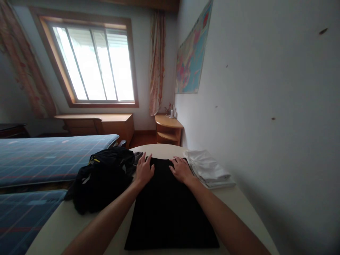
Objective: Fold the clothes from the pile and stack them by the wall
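A black garment (170, 212), laid flat in a long panel, covers the middle of the pale table (156, 148). Its exact kind cannot be made out. On its far left corner rests my left hand (145, 170), fingers spread. My right hand (182, 168) lies on the far right corner with its fingers stretched out. To the left is a crumpled heap of dark clothes (105, 180) with a small yellow mark. White folded clothes (207, 168) are stacked just right of my right hand.
Blue plaid mattresses (53, 156) stand left of the table. A bare wall (260, 117) runs close along the right side. Farther off are a wooden desk (117, 118) beneath the window and a corner shelf (168, 122) holding small items.
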Available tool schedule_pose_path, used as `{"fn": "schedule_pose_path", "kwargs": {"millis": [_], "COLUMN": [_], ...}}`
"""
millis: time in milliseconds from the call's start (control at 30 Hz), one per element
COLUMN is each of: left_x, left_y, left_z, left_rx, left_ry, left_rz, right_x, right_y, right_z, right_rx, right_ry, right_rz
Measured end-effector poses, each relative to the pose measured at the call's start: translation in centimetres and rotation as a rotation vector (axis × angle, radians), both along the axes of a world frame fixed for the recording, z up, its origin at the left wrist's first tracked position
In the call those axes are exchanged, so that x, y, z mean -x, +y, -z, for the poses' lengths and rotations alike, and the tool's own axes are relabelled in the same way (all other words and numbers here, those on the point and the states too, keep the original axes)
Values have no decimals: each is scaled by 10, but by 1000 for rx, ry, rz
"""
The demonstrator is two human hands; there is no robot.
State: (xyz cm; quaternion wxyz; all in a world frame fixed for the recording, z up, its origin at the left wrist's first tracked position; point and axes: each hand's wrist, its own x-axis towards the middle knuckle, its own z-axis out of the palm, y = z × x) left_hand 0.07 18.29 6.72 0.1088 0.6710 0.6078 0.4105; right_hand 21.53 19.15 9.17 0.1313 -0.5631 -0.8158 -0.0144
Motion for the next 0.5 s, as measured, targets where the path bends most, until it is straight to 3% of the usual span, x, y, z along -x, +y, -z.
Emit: {"fn": "schedule_pose_path", "kwargs": {"millis": [133,267,367,433,500], "left_x": [-9,-2,8,12,15], "left_y": [-40,-80,-117,-144,-166], "left_z": [6,8,-6,-17,-21], "left_rx": [65,80,33,51,44], "left_ry": [354,417,384,420,507], "left_rz": [213,249,499,703,818], "right_x": [4,-7,-24,-34,-39], "right_y": [-44,-107,-149,-169,-180], "right_z": [4,1,2,6,12], "right_rx": [115,258,331,300,208], "right_ry": [82,134,131,115,91], "right_rz": [-88,-406,-585,-609,-577]}}
